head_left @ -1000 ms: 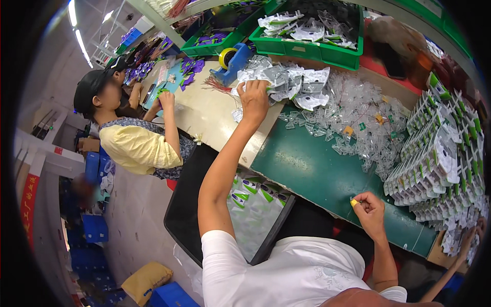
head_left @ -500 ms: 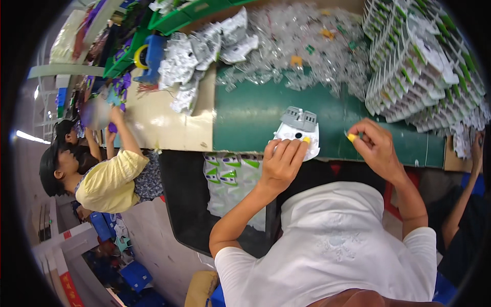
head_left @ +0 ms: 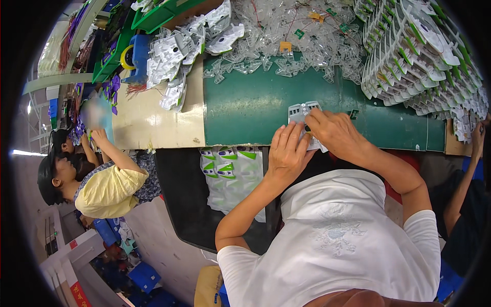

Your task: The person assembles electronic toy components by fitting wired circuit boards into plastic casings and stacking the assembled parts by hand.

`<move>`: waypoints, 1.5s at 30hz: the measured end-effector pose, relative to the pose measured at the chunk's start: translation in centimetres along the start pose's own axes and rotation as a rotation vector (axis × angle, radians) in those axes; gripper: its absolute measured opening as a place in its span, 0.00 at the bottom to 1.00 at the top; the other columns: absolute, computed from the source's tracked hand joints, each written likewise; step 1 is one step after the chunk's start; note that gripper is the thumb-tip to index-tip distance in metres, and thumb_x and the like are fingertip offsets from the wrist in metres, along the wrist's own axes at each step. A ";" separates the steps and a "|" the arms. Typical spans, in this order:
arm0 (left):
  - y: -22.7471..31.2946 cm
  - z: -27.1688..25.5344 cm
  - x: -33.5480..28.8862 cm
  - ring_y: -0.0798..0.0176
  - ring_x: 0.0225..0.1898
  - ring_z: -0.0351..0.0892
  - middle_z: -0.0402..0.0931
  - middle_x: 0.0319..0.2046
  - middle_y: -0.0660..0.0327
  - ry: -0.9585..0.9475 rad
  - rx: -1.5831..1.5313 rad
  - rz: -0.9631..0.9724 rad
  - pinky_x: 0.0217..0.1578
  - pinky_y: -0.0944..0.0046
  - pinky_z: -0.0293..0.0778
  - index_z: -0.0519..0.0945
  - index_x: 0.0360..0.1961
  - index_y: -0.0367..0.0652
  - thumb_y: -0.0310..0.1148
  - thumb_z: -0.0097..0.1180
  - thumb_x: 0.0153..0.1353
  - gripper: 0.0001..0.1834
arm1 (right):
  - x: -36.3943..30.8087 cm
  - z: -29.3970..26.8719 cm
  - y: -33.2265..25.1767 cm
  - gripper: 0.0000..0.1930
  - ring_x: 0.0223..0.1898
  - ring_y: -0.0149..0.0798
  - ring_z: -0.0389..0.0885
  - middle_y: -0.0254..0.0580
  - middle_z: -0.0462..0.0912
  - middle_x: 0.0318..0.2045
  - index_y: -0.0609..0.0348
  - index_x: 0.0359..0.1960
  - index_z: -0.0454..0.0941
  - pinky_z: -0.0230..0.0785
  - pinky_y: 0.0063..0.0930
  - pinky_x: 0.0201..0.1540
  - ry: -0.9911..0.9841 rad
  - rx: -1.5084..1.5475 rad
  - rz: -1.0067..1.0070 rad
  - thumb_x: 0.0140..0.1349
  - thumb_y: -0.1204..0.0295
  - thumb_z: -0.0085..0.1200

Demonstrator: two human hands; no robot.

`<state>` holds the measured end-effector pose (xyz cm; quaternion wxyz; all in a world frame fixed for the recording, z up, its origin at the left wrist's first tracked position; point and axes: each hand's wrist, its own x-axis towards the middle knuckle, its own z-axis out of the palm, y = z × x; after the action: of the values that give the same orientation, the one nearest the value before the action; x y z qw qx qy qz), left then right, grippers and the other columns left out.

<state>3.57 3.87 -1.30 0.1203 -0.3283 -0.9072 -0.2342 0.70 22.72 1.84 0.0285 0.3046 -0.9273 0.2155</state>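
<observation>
A white and grey plastic casing point(head_left: 303, 108) lies at the front of the green tabletop, its grey slotted end pointing away from me. My left hand point(head_left: 289, 152) holds its left side, fingers pressed along it. From the right, my right hand point(head_left: 335, 132) reaches over the casing with fingers bent down onto it. Those fingertips are closed, and what they pinch is hidden. Just beyond the back of that hand shows a small green circuit board point(head_left: 354, 114).
Clear plastic parts point(head_left: 245, 64) with small boards and red wires are heaped at the back. White casings point(head_left: 171, 53) pile at left; stacked white-green casings point(head_left: 409, 61) stand at right. A tape dispenser point(head_left: 132, 59) is far left. Co-workers sit left and right; bagged parts point(head_left: 225, 179) hang below the table edge.
My right hand has come left from the open tabletop, where it pinched a small yellow piece, onto the casing. My left hand has shifted slightly along the casing's side. The view has shifted a little.
</observation>
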 end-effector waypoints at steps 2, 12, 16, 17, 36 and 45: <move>-0.1 -0.3 0.3 0.47 0.54 0.74 0.75 0.51 0.50 0.023 -0.094 0.005 0.58 0.46 0.67 0.80 0.42 0.38 0.36 0.71 0.46 0.22 | -0.2 -0.2 0.0 0.10 0.31 0.48 0.82 0.47 0.74 0.34 0.63 0.35 0.74 0.73 0.40 0.28 -0.009 -0.029 -0.033 0.50 0.79 0.59; -8.3 -0.5 10.5 0.48 0.42 0.78 0.81 0.40 0.53 0.166 -0.202 0.051 0.43 0.55 0.74 0.80 0.42 0.37 0.21 0.61 0.56 0.12 | -0.4 -0.8 0.1 0.12 0.32 0.46 0.82 0.44 0.73 0.36 0.64 0.39 0.76 0.74 0.40 0.31 -0.040 0.043 0.014 0.50 0.83 0.55; -9.9 0.2 13.0 0.47 0.44 0.76 0.79 0.42 0.53 0.087 -0.153 0.039 0.47 0.53 0.71 0.78 0.46 0.38 0.19 0.56 0.58 0.14 | -0.5 -0.8 0.4 0.16 0.32 0.46 0.82 0.42 0.74 0.39 0.64 0.44 0.78 0.74 0.40 0.32 -0.049 0.085 0.039 0.51 0.82 0.54; -10.0 0.2 13.2 0.47 0.44 0.76 0.78 0.43 0.53 0.071 -0.169 0.039 0.48 0.52 0.69 0.78 0.45 0.38 0.18 0.55 0.58 0.13 | -0.6 -0.8 0.4 0.16 0.32 0.46 0.82 0.42 0.74 0.39 0.64 0.44 0.78 0.74 0.40 0.32 -0.047 0.085 0.038 0.51 0.82 0.54; -5.0 -3.4 3.2 0.51 0.35 0.75 0.77 0.35 0.55 -0.064 0.015 -0.255 0.37 0.56 0.68 0.78 0.40 0.38 0.30 0.66 0.54 0.14 | -1.2 -0.5 0.3 0.16 0.32 0.45 0.82 0.42 0.76 0.39 0.62 0.44 0.78 0.75 0.39 0.32 0.025 0.039 0.036 0.51 0.82 0.55; -3.2 -2.5 1.9 0.48 0.41 0.80 0.79 0.39 0.52 0.073 -0.305 -0.047 0.42 0.55 0.75 0.78 0.43 0.35 0.20 0.64 0.52 0.15 | -0.8 -0.4 1.4 0.09 0.32 0.42 0.82 0.39 0.76 0.36 0.61 0.35 0.78 0.74 0.38 0.29 0.047 0.006 -0.090 0.51 0.78 0.56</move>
<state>0.22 1.42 0.43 0.0965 -0.3125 -0.8636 -0.3837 0.45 24.36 1.54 0.0590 0.3409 -0.9112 0.2237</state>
